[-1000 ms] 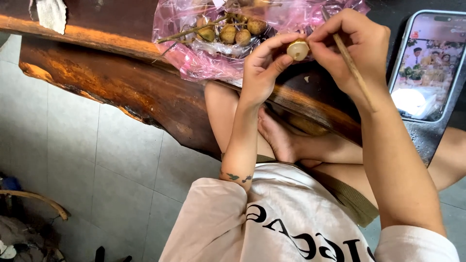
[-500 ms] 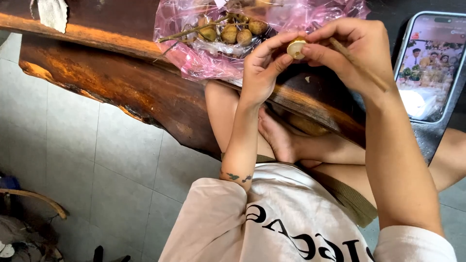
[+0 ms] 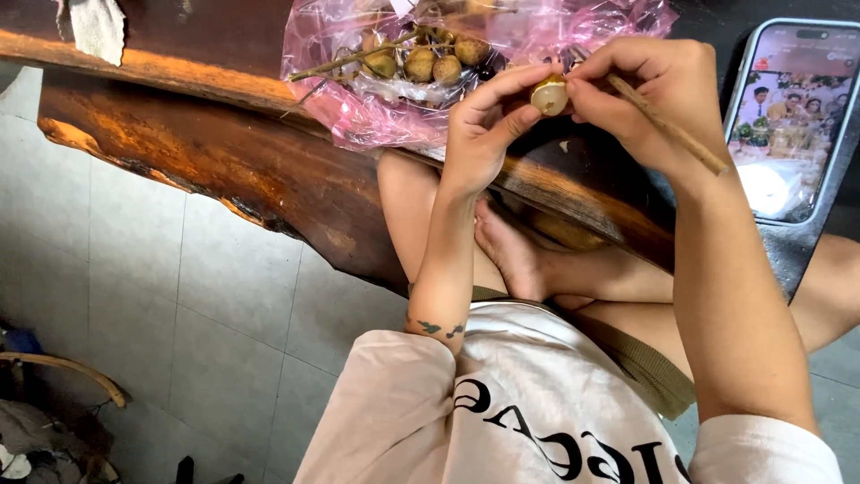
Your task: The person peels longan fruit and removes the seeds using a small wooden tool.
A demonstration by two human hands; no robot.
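One longan [image 3: 549,95] sits pinched between the left hand [image 3: 484,134] and right hand [image 3: 645,94], which also grips one thin stick [image 3: 667,125]. About five more lie in one pink plastic bag [image 3: 358,116] on the dark wooden tabletop [image 3: 224,152], beside one phone [image 3: 788,116], over grey floor tiles [image 3: 134,296]. Both hands have drawn closer together than before.

Small round pale-brown fruit [image 3: 549,95], pinched between fingertips.
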